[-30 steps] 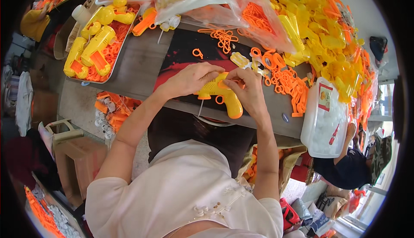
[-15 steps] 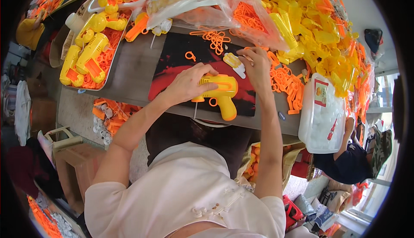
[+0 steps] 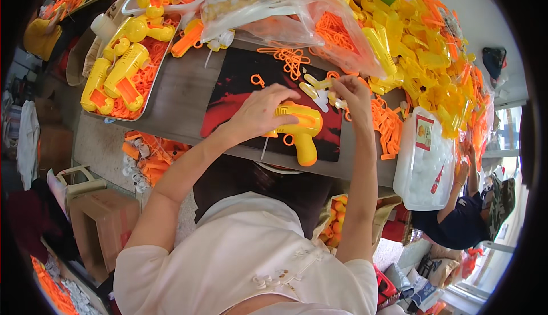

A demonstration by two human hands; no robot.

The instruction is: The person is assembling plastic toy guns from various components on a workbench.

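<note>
Pictured with the right hand (image 3: pixel 356 94) now off the yellow toy gun (image 3: pixel 306 143), after touching its rear a second ago, and brought to the small pale plastic pieces (image 3: pixel 321 101) beyond it. Shown, too, with those pieces strewn wider than half a second earlier and the yellow strips (image 3: pixel 308 90) among them parted. Seen also with the left hand (image 3: pixel 257 113) now laying a thumb visibly across the gun's side.
</note>
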